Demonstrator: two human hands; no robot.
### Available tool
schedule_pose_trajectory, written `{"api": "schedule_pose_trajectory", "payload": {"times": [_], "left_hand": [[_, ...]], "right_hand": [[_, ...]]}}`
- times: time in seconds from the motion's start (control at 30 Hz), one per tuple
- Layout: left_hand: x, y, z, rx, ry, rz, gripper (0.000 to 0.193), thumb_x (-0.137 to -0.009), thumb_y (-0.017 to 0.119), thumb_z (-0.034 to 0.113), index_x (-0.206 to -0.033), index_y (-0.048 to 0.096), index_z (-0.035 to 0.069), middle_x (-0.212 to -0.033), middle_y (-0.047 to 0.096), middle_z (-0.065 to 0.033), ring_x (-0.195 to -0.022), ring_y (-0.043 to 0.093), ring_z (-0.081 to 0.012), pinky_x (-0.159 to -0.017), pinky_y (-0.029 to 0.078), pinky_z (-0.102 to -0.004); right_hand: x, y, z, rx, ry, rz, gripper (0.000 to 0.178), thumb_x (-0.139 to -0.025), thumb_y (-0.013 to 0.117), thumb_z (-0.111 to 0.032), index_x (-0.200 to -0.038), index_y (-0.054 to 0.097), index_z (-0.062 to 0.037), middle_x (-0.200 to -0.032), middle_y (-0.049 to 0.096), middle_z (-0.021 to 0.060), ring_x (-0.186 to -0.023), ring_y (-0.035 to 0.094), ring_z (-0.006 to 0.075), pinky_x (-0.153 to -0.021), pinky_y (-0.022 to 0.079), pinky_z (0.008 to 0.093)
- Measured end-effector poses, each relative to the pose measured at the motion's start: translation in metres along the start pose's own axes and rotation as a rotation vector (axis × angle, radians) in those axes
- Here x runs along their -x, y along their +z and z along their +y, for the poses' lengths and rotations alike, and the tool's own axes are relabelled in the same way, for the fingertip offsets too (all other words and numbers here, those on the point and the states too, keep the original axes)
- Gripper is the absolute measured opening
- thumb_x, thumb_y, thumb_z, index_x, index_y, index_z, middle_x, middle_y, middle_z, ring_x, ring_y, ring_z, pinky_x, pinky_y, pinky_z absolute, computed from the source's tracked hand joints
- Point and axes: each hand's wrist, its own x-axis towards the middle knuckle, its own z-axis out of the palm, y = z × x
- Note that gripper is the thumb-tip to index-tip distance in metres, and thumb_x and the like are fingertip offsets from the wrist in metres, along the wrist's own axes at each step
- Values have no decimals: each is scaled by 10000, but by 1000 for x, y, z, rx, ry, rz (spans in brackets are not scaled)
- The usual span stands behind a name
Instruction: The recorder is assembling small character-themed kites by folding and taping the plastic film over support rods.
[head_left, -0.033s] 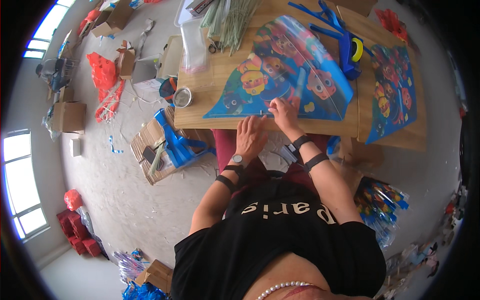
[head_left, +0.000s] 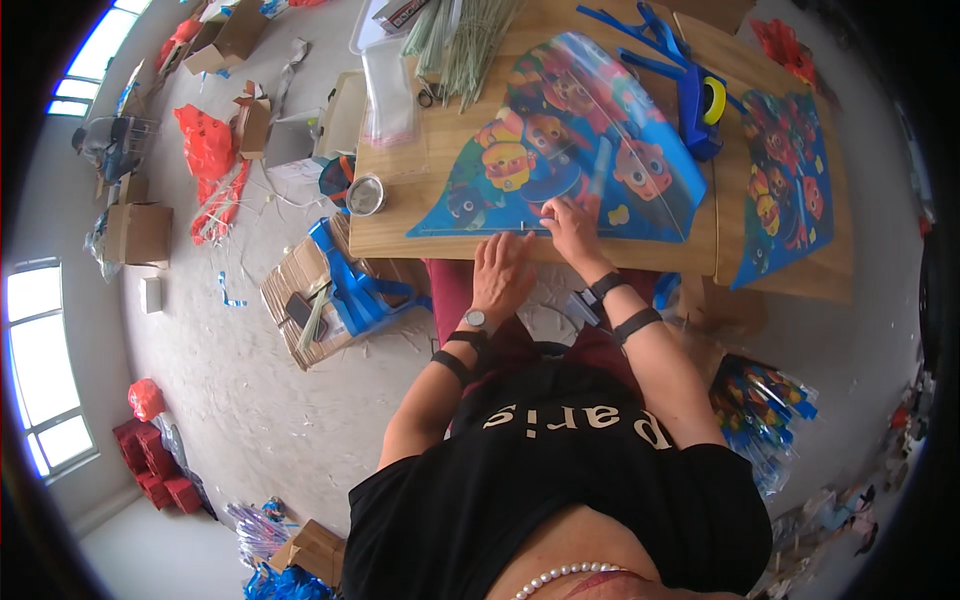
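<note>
A blue kite (head_left: 575, 180) with printed cartoon figures and thin pale rods lies spread on the wooden table. My left hand (head_left: 500, 270) rests at the table's near edge, fingers stretched out, their tips by the kite's lower border. My right hand (head_left: 572, 232) is over that border, thumb and forefinger pinched together; what they hold, if anything, is too small to make out. Between the hands, a tiny white piece (head_left: 524, 226) stands at the rod along the near border. Another kite (head_left: 790, 180) of similar print lies to the right.
A blue tape dispenser (head_left: 700, 110) with yellow tape stands behind the kite. A round tin (head_left: 366, 195) sits at the table's left corner; thin pale sticks (head_left: 465, 50) lie at the back. Left of my legs, cardboard (head_left: 295, 290) carries blue strips and a phone.
My right hand has shifted very slightly to the right. My left hand and the kite look unmoved.
</note>
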Motion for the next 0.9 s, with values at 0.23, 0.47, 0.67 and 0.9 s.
{"api": "schedule_pose_trajectory", "payload": {"times": [0.23,0.47,0.67,0.9], "left_hand": [[3,0,1,-30,-2,-9,729,-889,731,413,-1546,477,222,-1425,477,-212,-1368,415,-419,-1147,311,-570],[-6,4,11,-20,42,21,754,-859,757,366,-1543,478,214,-1422,467,-209,-1362,411,-424,-1149,310,-566],[-3,2,11,-63,19,0,739,-871,740,352,-1544,473,202,-1434,452,-210,-1367,403,-423,-1153,308,-566],[3,2,4,-80,-24,-29,751,-858,741,345,-1547,470,215,-1434,453,-211,-1371,401,-426,-1161,303,-564]], "right_hand": [[-12,-95,77,-82,150,331,110,-976,643,-112,-1072,643,-59,-943,690,146,-897,687,329,-791,535,416],[-41,-223,201,45,446,740,217,-1036,635,-215,-1148,642,-28,-1052,705,95,-1016,693,205,-887,534,337],[-73,-253,218,-11,582,379,240,-1047,625,-238,-1206,648,-60,-1087,703,49,-992,674,176,-854,539,339],[-97,-258,215,-190,719,195,188,-1007,664,-207,-1075,698,-35,-911,694,37,-760,644,106,-677,536,281]]}}
